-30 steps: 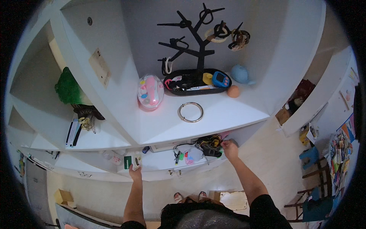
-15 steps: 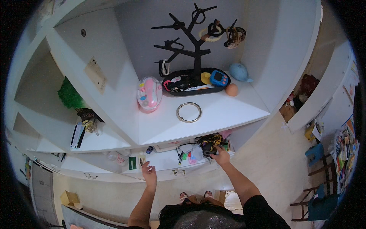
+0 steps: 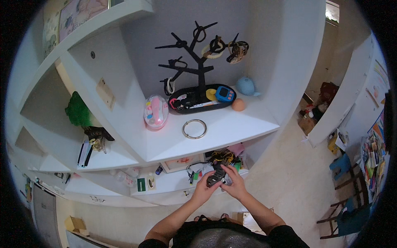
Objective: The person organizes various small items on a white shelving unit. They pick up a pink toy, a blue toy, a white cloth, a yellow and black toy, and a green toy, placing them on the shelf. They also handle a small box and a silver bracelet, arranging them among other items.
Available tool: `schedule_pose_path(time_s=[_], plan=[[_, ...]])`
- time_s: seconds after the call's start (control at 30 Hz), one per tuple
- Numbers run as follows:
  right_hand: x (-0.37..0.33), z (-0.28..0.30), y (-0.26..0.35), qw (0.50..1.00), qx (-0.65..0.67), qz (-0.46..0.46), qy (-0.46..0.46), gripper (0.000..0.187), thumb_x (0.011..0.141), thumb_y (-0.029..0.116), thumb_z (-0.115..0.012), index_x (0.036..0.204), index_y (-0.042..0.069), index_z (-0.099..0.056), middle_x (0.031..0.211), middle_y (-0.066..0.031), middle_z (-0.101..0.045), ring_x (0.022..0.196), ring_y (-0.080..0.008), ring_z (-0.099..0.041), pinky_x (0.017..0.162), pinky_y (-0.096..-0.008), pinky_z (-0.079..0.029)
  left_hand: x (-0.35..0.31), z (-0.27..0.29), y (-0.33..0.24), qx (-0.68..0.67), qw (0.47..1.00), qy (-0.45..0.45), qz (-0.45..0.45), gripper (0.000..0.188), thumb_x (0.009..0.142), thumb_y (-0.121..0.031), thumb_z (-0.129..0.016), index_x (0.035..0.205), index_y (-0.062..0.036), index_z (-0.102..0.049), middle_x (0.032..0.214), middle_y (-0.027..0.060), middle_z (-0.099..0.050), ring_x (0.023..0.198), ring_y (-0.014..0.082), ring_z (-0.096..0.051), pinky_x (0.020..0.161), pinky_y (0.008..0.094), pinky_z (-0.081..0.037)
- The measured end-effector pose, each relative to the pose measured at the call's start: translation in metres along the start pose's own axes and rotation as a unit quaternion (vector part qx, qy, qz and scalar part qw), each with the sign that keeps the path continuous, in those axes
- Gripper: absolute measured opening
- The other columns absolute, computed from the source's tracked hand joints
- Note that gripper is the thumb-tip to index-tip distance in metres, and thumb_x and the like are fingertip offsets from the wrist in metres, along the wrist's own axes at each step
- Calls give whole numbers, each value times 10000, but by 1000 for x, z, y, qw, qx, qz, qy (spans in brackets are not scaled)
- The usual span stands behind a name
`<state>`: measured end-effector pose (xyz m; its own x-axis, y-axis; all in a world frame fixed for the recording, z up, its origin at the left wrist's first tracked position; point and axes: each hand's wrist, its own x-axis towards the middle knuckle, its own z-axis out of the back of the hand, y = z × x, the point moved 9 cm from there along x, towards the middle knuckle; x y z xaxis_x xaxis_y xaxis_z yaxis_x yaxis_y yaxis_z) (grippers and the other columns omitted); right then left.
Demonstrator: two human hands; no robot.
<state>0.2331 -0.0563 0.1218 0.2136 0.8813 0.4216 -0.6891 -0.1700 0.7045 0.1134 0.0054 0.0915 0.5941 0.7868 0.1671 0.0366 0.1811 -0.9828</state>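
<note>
Brought together since the earlier frame, left hand (image 3: 202, 189) and right hand (image 3: 236, 185) clasp a dark object (image 3: 214, 177) — five o'clock from the silver ring (image 3: 194, 136). Two-handed handling seems underway; turning it calls for steady fingers.

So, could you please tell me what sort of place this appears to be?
Probably a room in a home: open white shelving holds a black tree-shaped stand, and a chair stands off to the right.

From here the dark held object (image 3: 214, 176) looks ridged, part shiny; the ring (image 3: 205, 129) gleams, metallic; the tree stand (image 3: 201, 77) is matt, the pink case (image 3: 156, 112) glossy plastic.
</note>
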Motion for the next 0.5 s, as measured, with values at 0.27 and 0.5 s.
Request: schedule_pose_path(time_s=[0.27, 0.5], plan=[[-8, 43, -1, 979, 177, -10, -100, 569, 682, -59, -495, 1234, 64, -435, 1245, -157, -413, 1165, -283, -417, 970, -342, -355, -3, 10, 6, -188, 976, -53, 101, 239, 886, -99, -564, 1084, -2, -472, 830, 94, -585, 679, 139, -586, 590, 278, -498], [-1, 43, 17, 957, 252, 15, -143, 424, 669, -123, -394, 1021, 19, -582, 1073, -109, -550, 1030, -236, -526, 918, -313, -386, -17, 8, -25, -226, 972, -35, 59, 251, 914, -131, -523, 1111, 6, -447, 854, 126, -599, 686, 164, -584, 619, 295, -492]])
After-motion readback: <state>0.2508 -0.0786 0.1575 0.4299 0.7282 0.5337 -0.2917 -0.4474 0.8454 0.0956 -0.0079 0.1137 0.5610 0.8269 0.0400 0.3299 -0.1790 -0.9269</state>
